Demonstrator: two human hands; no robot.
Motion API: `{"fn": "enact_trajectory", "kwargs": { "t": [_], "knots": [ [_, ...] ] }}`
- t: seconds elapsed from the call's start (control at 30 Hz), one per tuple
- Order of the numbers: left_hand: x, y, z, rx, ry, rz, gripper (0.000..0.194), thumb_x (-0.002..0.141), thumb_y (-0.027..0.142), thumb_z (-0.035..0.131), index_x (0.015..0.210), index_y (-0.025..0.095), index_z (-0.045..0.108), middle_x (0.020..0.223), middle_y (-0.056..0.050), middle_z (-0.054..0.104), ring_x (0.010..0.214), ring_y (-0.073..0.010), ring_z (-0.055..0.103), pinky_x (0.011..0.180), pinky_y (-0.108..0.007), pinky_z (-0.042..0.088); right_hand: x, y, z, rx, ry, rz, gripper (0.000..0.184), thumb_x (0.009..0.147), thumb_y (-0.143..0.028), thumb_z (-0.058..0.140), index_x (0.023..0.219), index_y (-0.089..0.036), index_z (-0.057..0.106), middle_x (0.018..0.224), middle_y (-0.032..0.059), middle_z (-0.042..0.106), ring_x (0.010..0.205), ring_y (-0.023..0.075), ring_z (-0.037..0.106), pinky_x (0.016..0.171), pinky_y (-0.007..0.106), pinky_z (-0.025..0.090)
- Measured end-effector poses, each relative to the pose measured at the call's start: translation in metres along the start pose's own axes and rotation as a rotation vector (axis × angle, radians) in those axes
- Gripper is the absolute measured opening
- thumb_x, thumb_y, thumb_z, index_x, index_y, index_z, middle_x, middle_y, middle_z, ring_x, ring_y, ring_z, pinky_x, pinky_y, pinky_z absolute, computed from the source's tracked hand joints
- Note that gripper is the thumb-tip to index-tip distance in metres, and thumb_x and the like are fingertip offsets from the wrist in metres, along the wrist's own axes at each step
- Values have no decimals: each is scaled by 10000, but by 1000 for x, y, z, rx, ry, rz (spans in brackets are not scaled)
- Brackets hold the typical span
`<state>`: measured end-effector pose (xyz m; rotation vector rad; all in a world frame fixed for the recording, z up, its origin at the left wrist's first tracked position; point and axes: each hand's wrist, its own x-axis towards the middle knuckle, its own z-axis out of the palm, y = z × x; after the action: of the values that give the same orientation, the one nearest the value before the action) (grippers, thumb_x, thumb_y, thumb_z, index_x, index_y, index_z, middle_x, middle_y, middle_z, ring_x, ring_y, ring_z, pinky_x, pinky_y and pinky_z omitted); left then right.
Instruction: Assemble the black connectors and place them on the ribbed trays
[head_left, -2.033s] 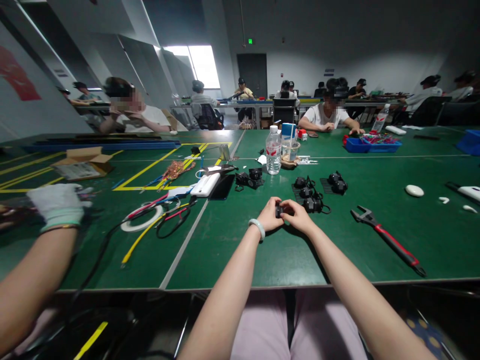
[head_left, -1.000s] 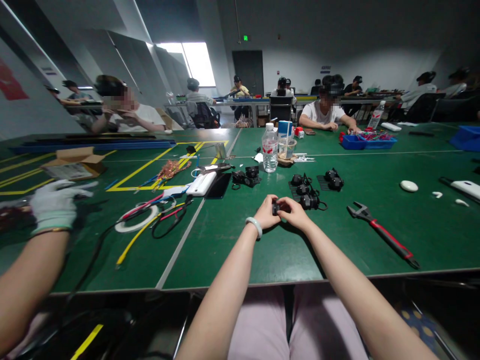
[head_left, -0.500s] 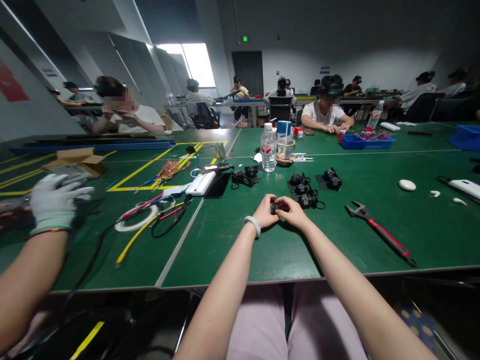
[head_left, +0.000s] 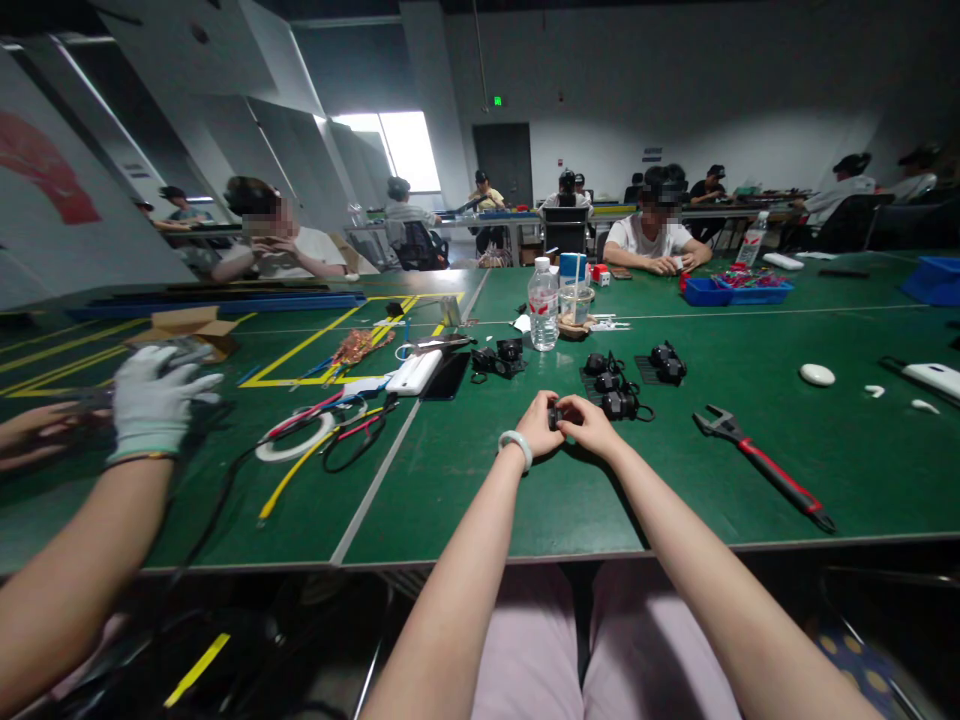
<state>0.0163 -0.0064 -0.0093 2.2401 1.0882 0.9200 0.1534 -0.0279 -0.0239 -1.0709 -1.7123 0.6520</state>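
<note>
Between my two hands, low over the green table [head_left: 465,480], is a small black part [head_left: 554,415], mostly covered by fingers; its exact kind cannot be made out. My left hand [head_left: 538,428], with a pale bangle at the wrist, is closed on its left side. From the right, the fingers of my right hand [head_left: 589,425] pinch it too. Just beyond my right hand lie several black parts with cable loops [head_left: 616,385]. Another black part on a dark mesh-like piece [head_left: 661,364] is to their right. More black parts [head_left: 499,358] lie behind my left hand.
An adjustable wrench [head_left: 765,465] lies to the right. Ahead stand a water bottle [head_left: 544,305] and a cup [head_left: 576,303]. At left are cables, a tape roll [head_left: 296,438] and a co-worker's gloved hand [head_left: 157,400]. A blue tray [head_left: 739,292] holds wires.
My view has shifted slightly, so most things sit a little further right. Both my hands keep hold of the small black part. The co-worker's other hand has come into view at left.
</note>
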Motion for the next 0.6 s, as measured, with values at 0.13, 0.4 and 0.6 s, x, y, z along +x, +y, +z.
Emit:
{"fn": "enact_trajectory", "kwargs": {
  "t": [0.13,0.4,0.6],
  "knots": [
    [-1,0,0,8,11,3,503,534,125,561,996,162,367,941,-38,452,856,-169,472,777,-334,403,-1,-1,1,5,-4,3,288,609,-193,510,896,-182,528,853,10,556,723,125,516,691,272,423],
    [0,-3,1,8,-1,23,495,537,127,555,993,164,367,949,-40,448,867,-170,463,791,-340,384,0,0,0,10,-2,9,282,611,-186,510,892,-179,526,840,7,549,724,124,513,697,272,422],
    [3,-3,0,-2,-11,34,508,531,121,558,999,158,364,952,-41,450,871,-168,463,809,-342,378,1,-1,-2,6,-6,7,274,617,-192,514,890,-175,525,830,5,547,720,123,513,688,267,423]
  ]
}}
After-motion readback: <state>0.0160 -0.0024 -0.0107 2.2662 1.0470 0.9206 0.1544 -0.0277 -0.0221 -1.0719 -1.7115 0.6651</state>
